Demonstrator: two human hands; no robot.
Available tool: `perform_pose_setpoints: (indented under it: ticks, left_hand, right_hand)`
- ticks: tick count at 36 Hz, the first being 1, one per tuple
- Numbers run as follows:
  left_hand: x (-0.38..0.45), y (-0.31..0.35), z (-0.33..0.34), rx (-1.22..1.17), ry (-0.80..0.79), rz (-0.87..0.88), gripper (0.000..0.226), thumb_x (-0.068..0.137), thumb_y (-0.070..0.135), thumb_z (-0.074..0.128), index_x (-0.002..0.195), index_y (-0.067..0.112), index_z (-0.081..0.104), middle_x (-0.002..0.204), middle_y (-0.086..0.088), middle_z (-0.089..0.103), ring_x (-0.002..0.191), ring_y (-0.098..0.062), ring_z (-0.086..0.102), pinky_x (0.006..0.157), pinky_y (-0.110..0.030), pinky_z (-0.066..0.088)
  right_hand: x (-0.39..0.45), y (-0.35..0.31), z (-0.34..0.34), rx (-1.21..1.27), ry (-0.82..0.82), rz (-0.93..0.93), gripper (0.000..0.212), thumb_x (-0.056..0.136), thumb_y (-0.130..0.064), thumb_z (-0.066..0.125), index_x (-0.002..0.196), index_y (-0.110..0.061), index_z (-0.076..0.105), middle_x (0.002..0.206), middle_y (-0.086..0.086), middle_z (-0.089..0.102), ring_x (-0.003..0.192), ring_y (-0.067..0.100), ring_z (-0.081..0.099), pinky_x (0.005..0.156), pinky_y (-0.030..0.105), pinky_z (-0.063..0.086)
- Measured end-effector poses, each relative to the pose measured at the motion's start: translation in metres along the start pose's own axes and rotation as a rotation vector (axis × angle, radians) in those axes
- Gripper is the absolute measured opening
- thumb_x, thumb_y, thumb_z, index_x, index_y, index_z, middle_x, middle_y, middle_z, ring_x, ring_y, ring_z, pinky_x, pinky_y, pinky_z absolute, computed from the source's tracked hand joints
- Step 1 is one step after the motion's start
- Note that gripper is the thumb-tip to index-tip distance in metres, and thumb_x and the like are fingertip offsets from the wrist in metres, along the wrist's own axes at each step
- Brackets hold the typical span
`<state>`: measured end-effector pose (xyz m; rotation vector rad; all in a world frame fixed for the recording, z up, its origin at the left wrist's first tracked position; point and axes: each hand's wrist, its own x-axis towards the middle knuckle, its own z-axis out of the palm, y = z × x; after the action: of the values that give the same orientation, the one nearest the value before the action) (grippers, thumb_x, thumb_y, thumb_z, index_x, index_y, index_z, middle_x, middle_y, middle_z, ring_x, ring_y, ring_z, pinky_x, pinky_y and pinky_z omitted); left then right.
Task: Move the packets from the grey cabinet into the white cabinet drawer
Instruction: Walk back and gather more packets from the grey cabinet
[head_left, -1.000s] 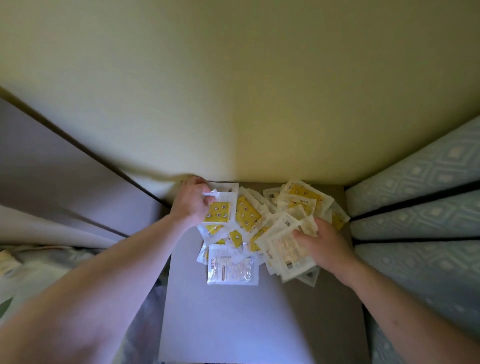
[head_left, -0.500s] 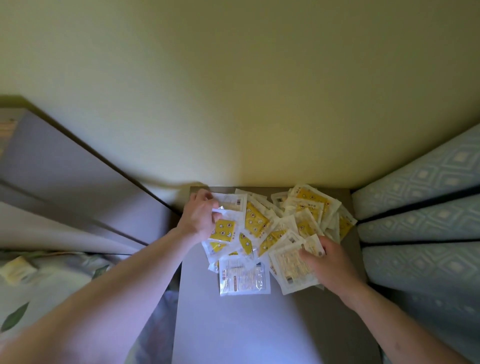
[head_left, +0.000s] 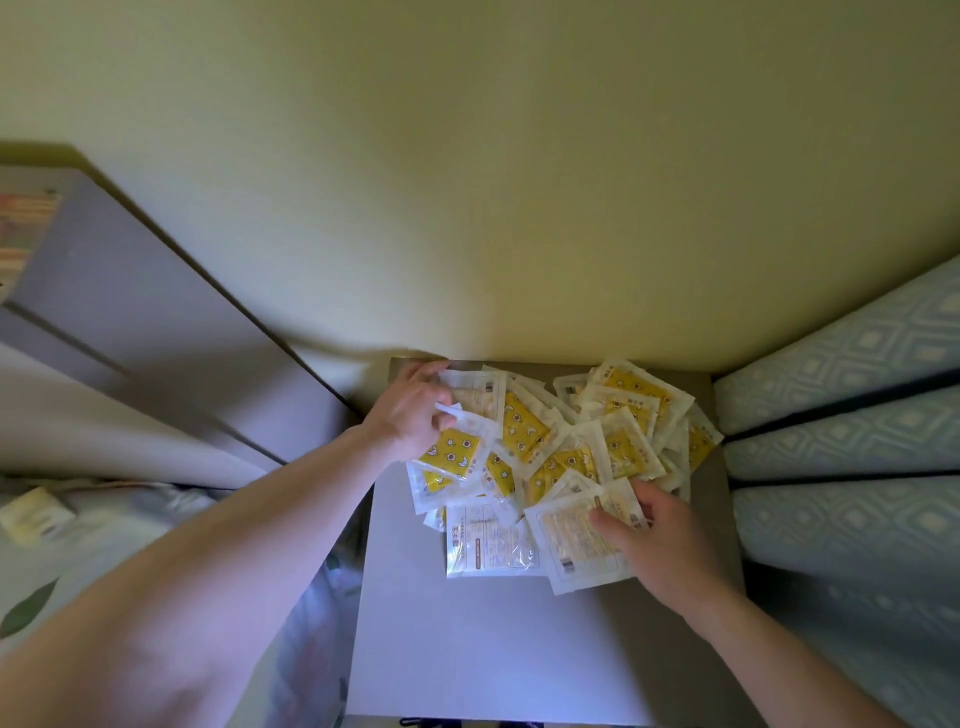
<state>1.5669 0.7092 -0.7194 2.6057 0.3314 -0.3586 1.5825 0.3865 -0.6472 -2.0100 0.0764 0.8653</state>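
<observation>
On the grey cabinet (head_left: 467, 649), packets (head_left: 561, 447) heaped, left hand (head_left: 410, 410) grip pinching one, right hand (head_left: 660, 540) grip clasping another

Yellow-and-white packets (head_left: 524, 431) on a grey surface (head_left: 493, 649).
Yellow packet panels carry small white stars and moons; others are clear with pale printing. Behind, a cream wall (head_left: 467, 182). At right, pale blue bedding (head_left: 852, 447) bears a white diamond pattern; at left, fabric (head_left: 31, 613) shows a green leaf.

Flat grey cabinet top (head_left: 483, 649) stood against a pale wall, a loose overlapping heap of yellow-and-white packets (head_left: 561, 457) lay across its far half, one pale packet (head_left: 488, 540) lay flat at the heap's near edge, near half bare.
</observation>
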Motion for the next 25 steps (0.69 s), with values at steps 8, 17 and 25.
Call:
perform_pose_setpoints:
  ticks: [8, 17, 25]
  left_hand:
    - [0.011, 0.008, -0.008, 0.028, -0.078, -0.095, 0.029, 0.095, 0.033, 0.066, 0.122, 0.019, 0.069, 0.136, -0.004, 0.051, 0.130, -0.026, 0.038, 0.109, -0.033, 0.031]
    - [0.001, 0.004, -0.002, -0.089, -0.056, -0.190, 0.020, 0.095, 0.026, 0.068, 0.109, 0.012, 0.070, 0.122, -0.002, 0.056, 0.107, -0.022, 0.057, 0.085, -0.026, 0.040]
    - [-0.039, 0.013, -0.012, -0.288, 0.095, -0.249, 0.018, 0.096, 0.018, 0.067, 0.081, 0.012, 0.057, 0.074, 0.001, 0.057, 0.056, -0.015, 0.051, 0.039, -0.013, 0.031]
  right_hand:
    - [-0.009, 0.001, -0.001, -0.003, -0.013, 0.004, 0.015, 0.089, -0.019, 0.075, 0.101, -0.028, 0.074, 0.093, -0.014, 0.077, 0.087, 0.003, 0.072, 0.072, 0.024, 0.059]
    - [-0.022, -0.002, -0.003, 0.031, -0.009, 0.000, 0.015, 0.090, -0.016, 0.074, 0.098, -0.029, 0.073, 0.090, -0.014, 0.076, 0.082, -0.001, 0.071, 0.058, 0.012, 0.053]
    - [-0.042, -0.017, -0.010, 0.045, 0.024, -0.046, 0.018, 0.088, -0.019, 0.076, 0.100, -0.032, 0.073, 0.091, -0.019, 0.076, 0.084, -0.003, 0.071, 0.063, 0.016, 0.056]
